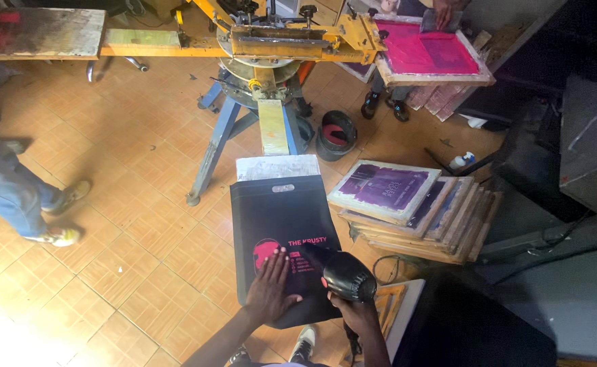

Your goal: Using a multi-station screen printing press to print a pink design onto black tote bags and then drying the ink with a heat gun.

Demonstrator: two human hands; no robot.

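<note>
A: Where's the dryer rn?

B: Right hand (358, 314) has its grip wrapped tight on the black hair dryer (342, 273), nozzle aimed up-left of the grip at the pink print (266, 253) on the black bag (281, 245).

A: And the other hand?

B: Left hand (271, 289) is flat, fingers spread apart, holding nothing, pressing the bag just left of the dryer grip, touching the print's lower edge. Bag lies on the press pallet (278, 166).

A: Tips?

B: I'd keep the nozzle off the ink, sweep it evenly, and keep fingers off wet print, so no smears.

A: What's beyond?

B: 1 stack of framed screens (414, 207) right of the grip, the rotary press (274, 47) farther up, another person's hand (444, 10) at a pink screen (431, 51) at the back.
</note>
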